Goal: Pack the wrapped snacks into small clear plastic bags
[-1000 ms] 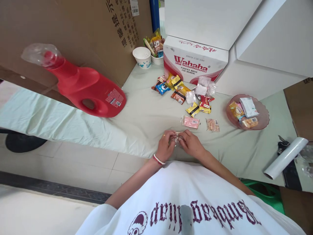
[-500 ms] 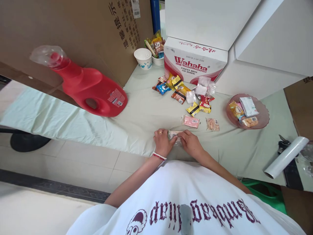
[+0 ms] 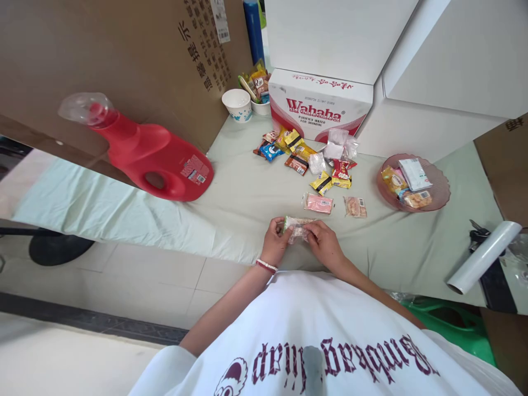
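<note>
Packet [image 3: 294, 227] in clear wrapping is in hand, not yet set down, just to the near side of the pink packet [image 3: 318, 203]; whether it is opened, I cannot tell. The left hand [image 3: 274, 243] and right hand [image 3: 328, 247] pinch opposite ends, fingers narrow. Beyond the pink packet, piled snacks [image 3: 304, 152] lie unheld.

Wahaha carton [image 3: 319, 104]: white and red. Left of it: red jug [image 3: 150, 151], blue-patterned white cup [image 3: 238, 106]. In front: pink packet [image 3: 318, 203], clear green-edged wrapper [image 3: 295, 229].
</note>
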Motion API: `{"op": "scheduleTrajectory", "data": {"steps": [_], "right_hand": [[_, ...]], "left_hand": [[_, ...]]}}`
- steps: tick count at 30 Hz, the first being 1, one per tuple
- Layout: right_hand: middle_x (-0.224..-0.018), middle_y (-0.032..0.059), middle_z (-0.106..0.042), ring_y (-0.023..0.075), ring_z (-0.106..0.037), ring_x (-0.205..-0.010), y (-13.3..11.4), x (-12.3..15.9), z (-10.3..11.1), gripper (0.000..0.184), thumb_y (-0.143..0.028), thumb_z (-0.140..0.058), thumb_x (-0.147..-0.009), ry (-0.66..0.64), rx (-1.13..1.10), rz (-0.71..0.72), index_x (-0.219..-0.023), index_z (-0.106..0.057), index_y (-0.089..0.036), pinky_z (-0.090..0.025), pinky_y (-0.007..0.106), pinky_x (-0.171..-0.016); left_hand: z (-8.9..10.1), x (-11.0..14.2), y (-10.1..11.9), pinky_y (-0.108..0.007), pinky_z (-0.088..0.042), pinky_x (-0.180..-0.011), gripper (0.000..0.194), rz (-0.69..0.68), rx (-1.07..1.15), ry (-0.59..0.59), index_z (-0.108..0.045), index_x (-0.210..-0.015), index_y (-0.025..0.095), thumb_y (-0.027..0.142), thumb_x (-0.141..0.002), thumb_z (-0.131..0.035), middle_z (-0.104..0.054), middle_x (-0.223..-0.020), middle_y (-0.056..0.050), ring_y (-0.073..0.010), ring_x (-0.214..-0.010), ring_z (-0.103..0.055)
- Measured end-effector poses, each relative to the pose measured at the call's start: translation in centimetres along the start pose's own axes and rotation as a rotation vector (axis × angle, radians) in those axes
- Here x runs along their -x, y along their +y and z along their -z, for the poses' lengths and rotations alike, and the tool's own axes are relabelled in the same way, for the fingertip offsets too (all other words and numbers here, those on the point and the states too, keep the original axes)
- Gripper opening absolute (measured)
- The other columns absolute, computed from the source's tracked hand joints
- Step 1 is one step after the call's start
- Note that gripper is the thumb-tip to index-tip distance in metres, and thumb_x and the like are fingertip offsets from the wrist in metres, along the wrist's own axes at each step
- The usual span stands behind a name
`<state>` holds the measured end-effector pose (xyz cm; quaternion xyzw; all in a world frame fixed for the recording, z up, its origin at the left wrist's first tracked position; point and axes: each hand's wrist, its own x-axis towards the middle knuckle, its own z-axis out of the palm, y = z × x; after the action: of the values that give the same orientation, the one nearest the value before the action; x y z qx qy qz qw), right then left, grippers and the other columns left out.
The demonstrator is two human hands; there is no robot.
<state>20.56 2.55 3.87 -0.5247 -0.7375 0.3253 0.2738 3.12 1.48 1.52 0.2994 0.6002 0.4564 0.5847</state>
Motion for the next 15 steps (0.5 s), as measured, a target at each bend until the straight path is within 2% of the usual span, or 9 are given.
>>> {"op": "scheduleTrajectory", "data": {"steps": [3, 5, 7, 10, 13, 15], "right_hand": [[-0.106, 0.0088, -0.07, 0.0208, -0.067, -0.096, -0.2, 0.1, 0.1, 0.026, -0.013, -0.05, -0.092, -0.005, -0.03, -0.03, -0.106, -0.071, -0.02, -0.054, 0.036, -0.088], [-0.107, 0.0083, -0.071, 0.0208, -0.068, -0.092, -0.4, 0.3, 0.2, 0.023, -0.017, -0.052, -0.092, 0.006, -0.112, -0.084, -0.106, -0.07, -0.021, -0.056, 0.037, -0.086], [-0.106, 0.0074, -0.071, 0.0205, -0.07, -0.086, -0.6, 0.6, 0.3, 0.022, -0.027, -0.054, -0.095, 0.017, -0.281, -0.174, -0.112, -0.067, -0.023, -0.058, 0.038, -0.082], [-0.099, 0.0047, -0.071, 0.021, -0.071, -0.084, -1.4, 1.0, 1.0, 0.037, -0.045, -0.056, -0.096, 0.051, -0.583, -0.31, -0.127, -0.057, -0.025, -0.061, 0.038, -0.078], [-0.1, 0.0045, -0.071, 0.0219, -0.07, -0.091, -2.3, 1.4, 2.4, 0.044, -0.054, -0.058, -0.095, 0.053, -0.718, -0.35, -0.128, -0.058, -0.026, -0.061, 0.038, -0.081], [-0.106, 0.0054, -0.072, 0.0221, -0.069, -0.098, -2.5, 1.7, 3.3, 0.044, -0.055, -0.06, -0.094, 0.043, -0.744, -0.341, -0.125, -0.061, -0.025, -0.059, 0.036, -0.085]], "left_hand": [[-0.5, -0.4, -0.6, -0.034, -0.057, -0.077, 0.061, -0.116, -0.138, 0.053, -0.051, -0.126, 0.02, 0.045, -0.075, -0.076, -0.069, -0.107, -0.007, -0.0208, -0.095, -0.067], [-0.8, -0.3, -0.6, -0.037, -0.055, -0.086, 0.054, -0.185, -0.287, 0.097, -0.055, -0.121, 0.018, 0.038, -0.075, -0.076, -0.069, -0.105, -0.007, -0.022, -0.096, -0.067], [-1.3, 0.2, -0.2, -0.039, -0.052, -0.092, 0.042, -0.289, -0.483, 0.138, -0.059, -0.112, 0.019, 0.034, -0.076, -0.075, -0.067, -0.105, -0.008, -0.0238, -0.1, -0.065], [-2.1, 1.6, 0.8, -0.038, -0.051, -0.089, 0.03, -0.497, -0.759, 0.158, -0.062, -0.11, 0.02, 0.03, -0.083, -0.068, -0.064, -0.106, -0.01, -0.0252, -0.102, -0.062], [-2.9, 2.7, 1.4, -0.039, -0.047, -0.086, 0.024, -0.743, -0.969, 0.106, -0.064, -0.113, 0.024, 0.025, -0.091, -0.057, -0.063, -0.105, -0.012, -0.0257, -0.099, -0.059], [-3.5, 3.0, 1.4, -0.043, -0.043, -0.086, 0.025, -0.909, -1.037, 0.025, -0.064, -0.114, 0.024, 0.024, -0.092, -0.054, -0.062, -0.102, -0.013, -0.0269, -0.096, -0.057]]}}
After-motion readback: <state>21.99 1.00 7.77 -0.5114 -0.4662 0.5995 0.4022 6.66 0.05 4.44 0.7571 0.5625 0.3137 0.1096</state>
